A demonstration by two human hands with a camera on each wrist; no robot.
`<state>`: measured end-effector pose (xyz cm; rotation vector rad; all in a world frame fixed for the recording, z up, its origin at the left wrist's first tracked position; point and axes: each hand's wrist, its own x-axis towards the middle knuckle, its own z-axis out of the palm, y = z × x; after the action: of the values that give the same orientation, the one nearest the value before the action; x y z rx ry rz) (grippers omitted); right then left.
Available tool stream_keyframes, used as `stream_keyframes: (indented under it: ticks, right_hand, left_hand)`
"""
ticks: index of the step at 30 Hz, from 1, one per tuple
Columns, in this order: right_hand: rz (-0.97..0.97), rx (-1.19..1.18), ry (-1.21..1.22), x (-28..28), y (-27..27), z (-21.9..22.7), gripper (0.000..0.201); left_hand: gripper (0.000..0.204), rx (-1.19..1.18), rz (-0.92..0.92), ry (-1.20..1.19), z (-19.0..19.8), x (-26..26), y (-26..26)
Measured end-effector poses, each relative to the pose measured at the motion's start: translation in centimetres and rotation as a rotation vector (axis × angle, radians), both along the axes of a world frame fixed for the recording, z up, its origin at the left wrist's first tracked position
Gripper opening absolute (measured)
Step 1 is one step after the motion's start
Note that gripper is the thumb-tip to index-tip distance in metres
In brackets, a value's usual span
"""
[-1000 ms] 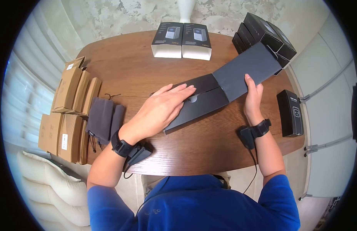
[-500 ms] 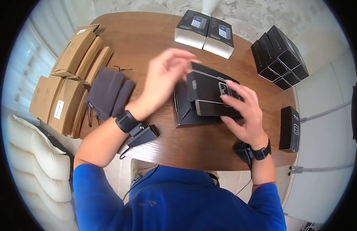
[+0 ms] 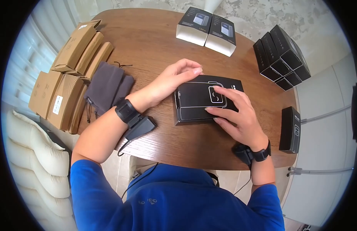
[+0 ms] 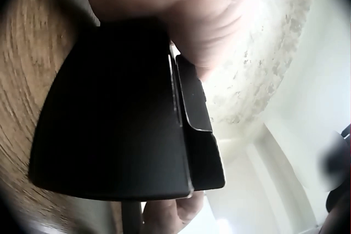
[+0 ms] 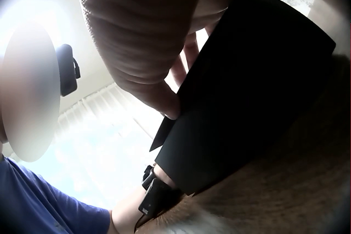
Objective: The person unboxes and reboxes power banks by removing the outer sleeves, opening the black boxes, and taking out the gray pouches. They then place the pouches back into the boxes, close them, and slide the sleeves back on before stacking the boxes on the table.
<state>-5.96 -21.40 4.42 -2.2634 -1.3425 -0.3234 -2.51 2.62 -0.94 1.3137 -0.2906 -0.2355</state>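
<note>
A black cardboard box (image 3: pixel 197 101) lies on the table in front of the person, its lid folded down over the top. White outlines and a small emblem mark the lid. My right hand (image 3: pixel 242 117) rests on the lid from the right, fingers fairly straight and thumb by the near edge. At the far left corner, my left hand (image 3: pixel 165 84) touches the box with its thumb along the lid's far edge, the other fingers loosely bent. In the left wrist view, a lid flap (image 4: pixel 193 97) stands slightly apart from the box's end wall (image 4: pixel 109 119).
Brown cartons (image 3: pixel 51 92) and dark grey drawstring pouches (image 3: pixel 105 86) sit at the left. Two black-and-white boxes (image 3: pixel 205 29) stand at the back, stacked black boxes (image 3: pixel 282 57) at the far right. Another black box (image 3: pixel 290 129) stands near the right edge.
The box has turned, and its long lid has folded over from the right to lie on top. My left hand has moved to the far left corner, my right onto the lid.
</note>
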Motion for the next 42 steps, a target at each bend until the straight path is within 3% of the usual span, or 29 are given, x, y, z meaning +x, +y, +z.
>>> stream_keyframes:
  ticks: [2,9,11,15,20,24,26,30,32,33,35,37,39,42]
  right_hand:
    - [0.014,0.000,0.010,0.1,0.0,-0.2,0.033]
    - [0.016,-0.028,0.096,0.0,0.0,-0.2,0.036]
    - [0.006,-0.112,0.091,-0.2,0.2,0.1,0.036]
    - [0.010,-0.138,0.086,-0.5,0.6,0.3,0.037]
    - [0.002,-0.139,0.090,-0.4,0.5,0.2,0.037]
    - [-0.012,-0.087,0.094,1.2,-0.6,-0.8,0.032]
    - [-0.218,0.004,-0.015,2.4,-1.7,-1.6,0.025]
    - [-0.540,0.270,0.022,5.6,-4.4,-4.1,0.019]
    - [-0.639,0.539,0.306,7.3,-6.3,-5.6,0.021]
    - [-0.668,0.557,0.291,7.9,-7.0,-6.5,0.021]
    - [-0.639,0.674,0.584,8.8,-7.4,-7.8,0.032]
    - [-0.563,0.646,0.644,9.0,-7.2,-8.1,0.043]
    - [-0.448,0.669,0.896,8.6,-7.0,-7.2,0.048]
    - [-0.300,0.593,0.833,7.8,-6.3,-7.1,0.046]
  left_hand:
    - [0.042,0.106,-0.005,-0.005,-0.3,0.1,0.0]
    - [0.034,0.067,-0.007,0.017,-0.1,0.0,0.0]
    - [0.028,0.184,-0.070,-0.033,-0.1,0.4,0.5]
    - [0.032,0.162,-0.087,-0.098,-0.1,0.4,0.6]
    - [0.041,0.467,-0.076,-0.368,0.6,0.2,1.0]
    - [0.036,0.535,-0.112,-0.223,1.7,-0.8,0.5]
    - [0.038,0.537,-0.066,-0.244,1.3,-0.8,0.0]
    - [0.042,0.419,-0.133,-0.342,0.2,-0.4,-0.1]
    - [0.048,0.186,-0.310,0.180,1.3,-1.1,0.0]
    - [0.048,0.199,-0.342,0.168,1.4,-1.4,-0.6]
    - [0.051,0.230,-0.372,0.260,1.0,-2.1,-1.3]
    - [0.049,0.245,-0.412,0.248,0.6,-2.3,-1.5]
    - [0.048,0.215,-0.396,0.269,0.5,-2.2,-1.5]
    - [0.046,0.235,-0.418,0.284,0.8,-2.1,-1.3]
